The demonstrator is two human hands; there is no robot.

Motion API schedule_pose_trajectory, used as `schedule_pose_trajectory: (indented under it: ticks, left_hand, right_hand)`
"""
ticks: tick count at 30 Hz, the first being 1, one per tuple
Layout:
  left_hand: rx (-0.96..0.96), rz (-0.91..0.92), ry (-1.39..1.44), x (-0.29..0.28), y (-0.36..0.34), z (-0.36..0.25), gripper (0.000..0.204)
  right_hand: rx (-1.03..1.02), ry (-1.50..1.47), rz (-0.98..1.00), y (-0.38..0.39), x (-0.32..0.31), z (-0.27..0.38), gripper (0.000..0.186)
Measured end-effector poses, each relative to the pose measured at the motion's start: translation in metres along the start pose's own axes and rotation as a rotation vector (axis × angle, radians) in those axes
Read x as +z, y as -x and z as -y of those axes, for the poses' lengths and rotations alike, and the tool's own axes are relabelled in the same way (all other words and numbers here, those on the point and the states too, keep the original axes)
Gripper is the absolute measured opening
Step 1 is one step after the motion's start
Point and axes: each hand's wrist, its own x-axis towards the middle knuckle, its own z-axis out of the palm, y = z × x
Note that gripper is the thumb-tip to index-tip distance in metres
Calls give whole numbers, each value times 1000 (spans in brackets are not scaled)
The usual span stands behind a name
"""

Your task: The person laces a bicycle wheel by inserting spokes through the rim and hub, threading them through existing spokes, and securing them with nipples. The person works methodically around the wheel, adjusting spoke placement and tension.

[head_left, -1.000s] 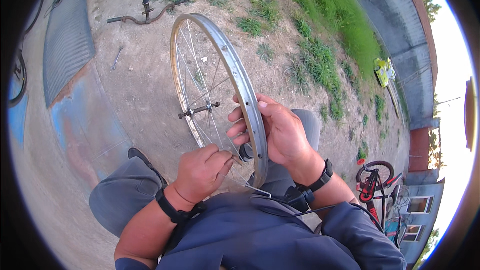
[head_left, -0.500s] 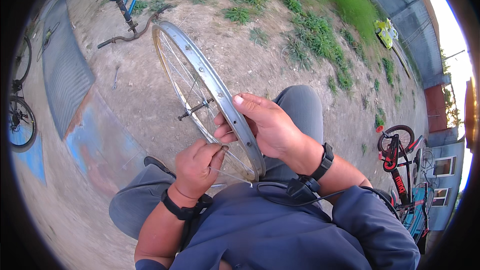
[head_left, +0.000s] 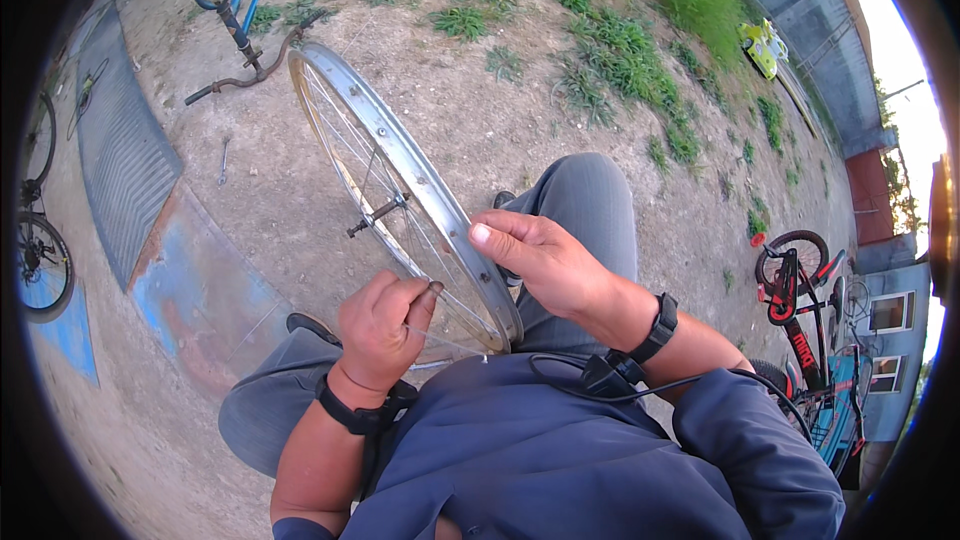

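My left hand (head_left: 387,330) is closed around a thin metal spoke (head_left: 450,340), whose bent end shows below the wheel. A bare silver bicycle wheel (head_left: 415,175), tilted, has yellowed paint along its far side and a hub axle (head_left: 378,212) in the middle. My right hand (head_left: 540,265) is pinched at the rim's right edge, thumb on top; its other fingertips and what they hold are hidden. The wheel's lower end rests by my lap, between the grey-trousered knees (head_left: 590,200).
A blue bike frame (head_left: 238,30) with rusty handlebars lies ahead. A wrench (head_left: 224,160) is on the dirt, left of metal sheets (head_left: 205,280) and another bike (head_left: 40,260). Red-black and teal bikes (head_left: 800,300) lie right, near weeds and a wall (head_left: 820,40).
The wheel has tipped leftward. My right hand's fingers, earlier spread through the spokes, have drawn up to the rim's edge. My left hand has moved slightly left, still pinching the spoke.
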Motion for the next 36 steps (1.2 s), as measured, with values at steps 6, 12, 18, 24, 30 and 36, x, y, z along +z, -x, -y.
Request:
schedule_pose_trajectory:
  ticks: [6, 12, 18, 24, 30, 36]
  left_hand:
    - [2, 3, 5, 0, 1, -1, 22]
    - [1, 5, 7, 0, 2, -2, 22]
    - [25, 1, 15, 1, 1, -1, 20]
    - [7, 35, -24, -1, 3, -2, 19]
    - [10, 18, -7, -1, 2, -1, 18]
    - [8, 20, 2, 1, 3, -2, 18]
  right_hand:
    - [-164, 320, 24, 14, -10, -10, 39]
    - [-162, 342, 42, 19, -16, -13, 29]
    - [-146, 378, -33, 14, -8, 7, 28]
    - [-149, 497, -66, -21, 1, 40, 29]
    - [-280, 528, 28, -25, 1, 33, 28]
    - [-187, 707, 245, 16, -23, 21, 32]
